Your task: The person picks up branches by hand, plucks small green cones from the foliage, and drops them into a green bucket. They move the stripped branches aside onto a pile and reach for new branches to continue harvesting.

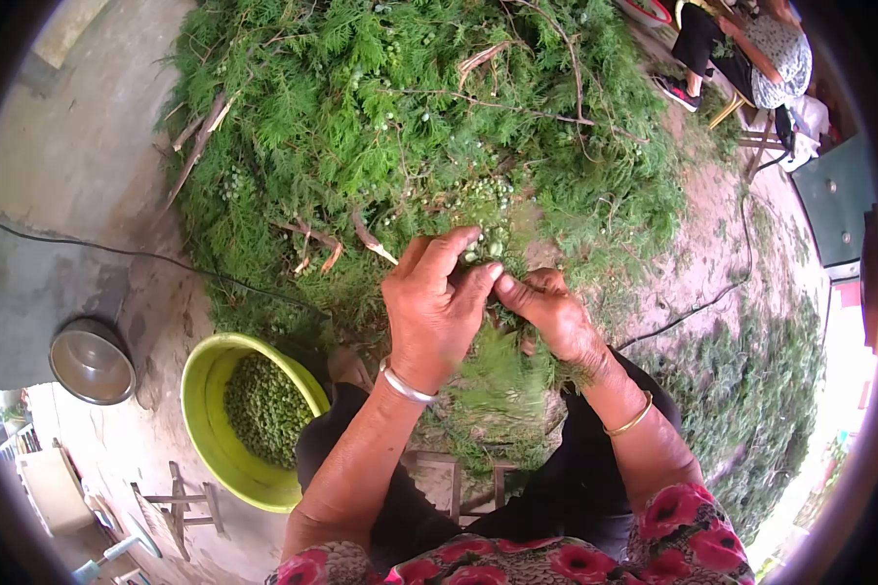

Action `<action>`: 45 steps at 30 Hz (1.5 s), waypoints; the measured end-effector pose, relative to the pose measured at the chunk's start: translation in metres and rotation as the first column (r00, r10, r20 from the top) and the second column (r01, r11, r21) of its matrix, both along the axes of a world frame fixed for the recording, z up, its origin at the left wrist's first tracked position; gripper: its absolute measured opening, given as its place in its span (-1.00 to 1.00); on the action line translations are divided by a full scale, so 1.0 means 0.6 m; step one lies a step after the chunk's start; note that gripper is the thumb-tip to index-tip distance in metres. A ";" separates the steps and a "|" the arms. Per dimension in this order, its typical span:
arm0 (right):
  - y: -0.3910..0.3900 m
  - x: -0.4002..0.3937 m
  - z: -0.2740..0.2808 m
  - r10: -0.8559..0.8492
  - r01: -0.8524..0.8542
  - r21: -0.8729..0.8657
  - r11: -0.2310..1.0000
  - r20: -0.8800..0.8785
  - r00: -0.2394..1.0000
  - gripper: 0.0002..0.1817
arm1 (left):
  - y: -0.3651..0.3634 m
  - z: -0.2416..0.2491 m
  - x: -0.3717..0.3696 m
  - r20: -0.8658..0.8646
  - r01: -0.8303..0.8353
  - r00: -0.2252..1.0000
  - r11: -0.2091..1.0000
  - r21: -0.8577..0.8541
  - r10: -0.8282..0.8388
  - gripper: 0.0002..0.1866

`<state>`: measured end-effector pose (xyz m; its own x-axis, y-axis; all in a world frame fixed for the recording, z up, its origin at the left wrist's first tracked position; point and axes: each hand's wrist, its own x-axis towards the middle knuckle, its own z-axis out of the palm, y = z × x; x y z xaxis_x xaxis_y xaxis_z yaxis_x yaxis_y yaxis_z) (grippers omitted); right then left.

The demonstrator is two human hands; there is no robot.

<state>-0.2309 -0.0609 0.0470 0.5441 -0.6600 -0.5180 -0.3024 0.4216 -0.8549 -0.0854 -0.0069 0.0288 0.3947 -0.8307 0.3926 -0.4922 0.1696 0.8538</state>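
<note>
Both hands meet over my lap, in front of a large heap of green conifer branches (pixel 361 127). My left hand (pixel 434 302), with a silver bangle at the wrist, has its thumb and forefinger closed around small round green cones (pixel 483 249). Close beside it, thumb tip almost touching the left one, my right hand (pixel 551 317) is closed on a green sprig (pixel 498 375) whose lower part is blurred. A gold bangle circles the right wrist. Left of my knee stands a yellow-green tub (pixel 198 419) holding many green cones (pixel 266 409).
A metal bowl (pixel 93 361) is on the floor at the left, near a small wooden stool (pixel 180 507). Black cables cross the floor on both sides. Another person (pixel 766 58) sits at the upper right. More greenery (pixel 751 409) lies at the right, below a dark green cabinet (pixel 834 200).
</note>
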 end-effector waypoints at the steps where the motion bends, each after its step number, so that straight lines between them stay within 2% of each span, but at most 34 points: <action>1: 0.000 0.001 0.005 0.029 -0.028 0.024 0.999 -0.028 0.999 -0.57 | 0.001 0.001 0.002 0.000 0.000 1.000 1.000 0.000 0.000 -0.65; 3: 0.000 0.000 -0.003 0.036 -0.036 0.009 0.999 0.004 0.999 -0.58 | 0.003 0.006 0.008 -0.056 -0.016 0.998 0.999 0.031 0.018 -0.70; 5: -0.004 -0.003 -0.004 0.040 -0.040 -0.005 0.999 0.036 0.999 -0.59 | 0.006 0.035 0.012 -0.449 0.108 0.894 0.974 0.199 -0.007 -0.78; 7: -0.010 -0.006 0.005 0.083 -0.092 0.078 0.993 0.114 0.990 -0.60 | 0.007 0.034 0.027 -0.596 0.207 0.802 0.958 0.198 -0.050 -0.81; 8: -0.011 -0.006 0.008 0.083 -0.092 0.080 0.993 0.113 0.990 -0.60 | 0.006 0.033 0.031 -0.596 0.207 0.801 0.958 0.199 -0.050 -0.81; 10: -0.011 -0.006 0.012 0.089 -0.097 0.034 0.995 0.174 0.981 -0.61 | 0.006 0.030 0.039 -0.817 0.333 0.566 0.937 0.100 -0.114 -0.85; 11: -0.015 -0.011 0.010 0.087 -0.094 0.034 0.995 0.174 0.981 -0.61 | 0.006 0.031 0.045 -0.817 0.335 0.565 0.937 0.100 -0.115 -0.85; 13: -0.023 -0.025 -0.003 0.123 -0.134 0.043 0.990 0.198 0.972 -0.62 | 0.006 0.035 0.062 -0.914 0.291 0.395 0.956 0.031 -0.090 -0.88; 15: -0.021 -0.030 -0.023 0.101 -0.103 0.000 0.995 0.193 0.976 -0.63 | 0.008 0.031 0.089 -0.921 0.255 0.387 0.966 0.054 -0.051 -0.87; 17: -0.020 -0.029 -0.022 0.085 -0.078 -0.042 0.996 0.190 0.978 -0.64 | 0.005 0.028 0.094 -0.954 0.173 0.297 0.985 0.016 -0.037 -0.90; 18: -0.019 -0.027 -0.012 0.046 -0.040 -0.035 0.999 0.170 0.984 -0.65 | 0.005 0.029 0.094 -0.954 0.172 0.296 0.985 0.016 -0.037 -0.90; 20: -0.015 -0.023 0.003 0.005 -0.001 -0.027 1.000 0.149 0.989 -0.65 | 0.006 0.032 0.093 -0.994 0.114 0.007 0.988 -0.103 -0.105 -0.90; 21: -0.013 -0.019 0.008 -0.022 0.025 -0.022 0.999 0.122 0.992 -0.65 | 0.008 0.032 0.089 -0.995 0.114 0.006 0.988 -0.102 -0.104 -0.90; 23: -0.011 -0.020 -0.004 -0.050 0.052 -0.016 0.999 0.094 0.994 -0.64 | 0.014 0.031 0.070 -0.954 0.189 0.254 0.976 -0.112 -0.159 -0.91; 24: -0.012 -0.023 -0.029 0.034 -0.029 -0.240 0.970 0.019 0.999 -0.62 | 0.013 0.028 0.058 -0.840 0.208 0.529 0.978 -0.010 -0.121 -0.92; 25: -0.012 -0.025 -0.043 0.100 -0.122 -0.443 0.888 -0.074 0.992 -0.60 | 0.014 0.039 0.042 -0.623 0.197 0.777 0.974 0.113 -0.085 -0.92; 26: -0.009 -0.017 -0.014 0.114 -0.142 -0.382 0.913 -0.096 0.989 -0.58 | 0.008 0.036 0.027 -0.391 0.158 0.913 0.984 0.082 -0.114 -0.88; 27: -0.006 -0.012 -0.017 0.115 -0.144 -0.380 0.914 -0.098 0.988 -0.58 | 0.004 0.035 0.017 -0.131 0.128 0.984 0.991 0.042 -0.122 -0.83; 28: -0.002 -0.010 -0.021 0.122 -0.163 -0.497 0.853 -0.112 0.986 -0.58 | 0.002 0.026 0.015 -0.133 0.127 0.984 0.991 0.043 -0.120 -0.83; 29: 0.000 -0.009 -0.024 0.127 -0.178 -0.605 0.776 -0.127 0.984 -0.58 | 0.000 0.010 0.015 -0.047 0.132 0.990 0.990 0.052 -0.130 -0.83; 30: -0.003 -0.009 -0.019 0.168 -0.238 -0.522 0.819 -0.179 0.969 -0.60 | -0.001 0.001 0.015 0.041 0.137 0.989 0.989 0.062 -0.139 -0.83; 31: -0.001 -0.010 -0.030 0.168 -0.239 -0.522 0.819 -0.180 0.969 -0.60 | -0.002 0.002 0.018 0.040 0.136 0.990 0.989 0.062 -0.139 -0.83; 32: 0.004 -0.012 -0.050 0.146 -0.216 -0.746 0.630 -0.160 0.976 -0.62 | -0.001 0.004 0.023 0.022 0.114 0.993 0.986 0.118 -0.117 -0.84; 33: 0.007 -0.013 -0.061 0.131 -0.175 -0.905 0.388 -0.134 0.982 -0.64 | -0.001 0.005 0.025 0.006 0.092 0.996 0.980 0.176 -0.094 -0.84; 34: 0.005 -0.014 -0.057 0.131 -0.176 -0.904 0.389 -0.135 0.982 -0.64 | 0.001 0.007 0.023 -0.206 0.104 0.977 0.970 0.220 -0.058 -0.87; 35: 0.000 -0.014 -0.045 0.137 -0.201 -0.750 0.630 -0.148 0.979 -0.64 | 0.001 0.015 0.024 -0.207 0.103 0.977 0.970 0.220 -0.057 -0.87; 36: -0.003 -0.014 -0.033 0.146 -0.210 -0.533 0.820 -0.159 0.976 -0.64 | 0.002 0.025 0.025 -0.519 0.124 0.855 0.976 0.182 -0.012 -0.87; 37: -0.004 -0.015 -0.020 0.146 -0.210 -0.533 0.819 -0.160 0.976 -0.64 | 0.002 0.030 0.028 -0.773 0.130 0.634 0.982 0.139 0.025 -0.86; 38: -0.003 -0.015 -0.006 0.105 -0.121 -0.324 0.938 -0.066 0.992 -0.64 | 0.001 0.029 0.032 -0.831 0.070 0.556 0.994 0.085 0.032 -0.85; 39: -0.004 -0.014 0.000 0.042 -0.040 -0.088 0.995 0.016 0.999 -0.64 | 0.000 0.027 0.047 -0.880 0.059 0.473 0.995 0.076 0.039 -0.85; 41: -0.011 -0.023 -0.008 0.070 -0.065 -0.082 0.994 0.062 0.996 -0.64 | 0.003 0.019 0.080 -0.984 0.166 0.155 0.984 -0.066 -0.092 -0.82; 42: -0.013 -0.027 -0.011 0.098 -0.090 -0.076 0.993 0.109 0.989 -0.64 | 0.007 0.020 0.085 -0.997 0.182 0.036 0.981 -0.067 -0.075 -0.78; 43: -0.013 -0.026 -0.009 0.102 -0.094 -0.076 0.993 0.110 0.989 -0.64 | 0.009 0.020 0.083 -0.996 0.178 0.037 0.982 -0.067 -0.075 -0.78; 45: -0.011 -0.024 -0.001 0.052 -0.047 -0.046 0.998 0.128 0.990 -0.55 | 0.014 0.020 0.076 -0.957 0.199 0.270 0.978 -0.053 -0.107 -0.78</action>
